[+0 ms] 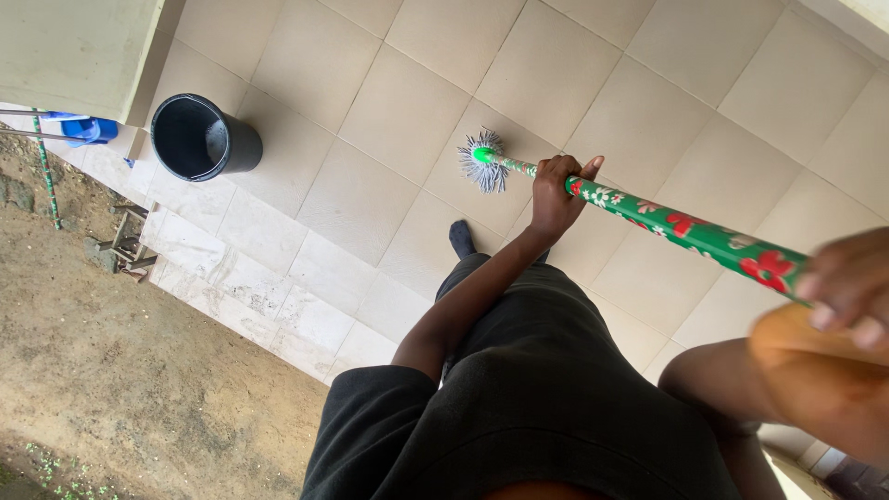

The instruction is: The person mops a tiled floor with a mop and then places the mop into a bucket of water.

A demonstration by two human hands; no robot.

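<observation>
I'm seeing pale tiled floor [407, 111] in daylight, a black bucket [199, 137] near its stepped edge, bare dirt ground [120, 370] beyond, blue thing [85, 128] by the wall [65, 56]

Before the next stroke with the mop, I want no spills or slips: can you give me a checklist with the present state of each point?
1. Left hand closed around the mop handle: ok.
2. Right hand on the handle's upper end: ok, though blurred.
3. Mop head down at the tiled floor: ok; actual contact cannot tell.
4. Black bucket apart from the mop head: ok.
5. Water in the bucket: cannot tell, inside is dark.
6. Socked foot clear of the mop head: ok.
</observation>
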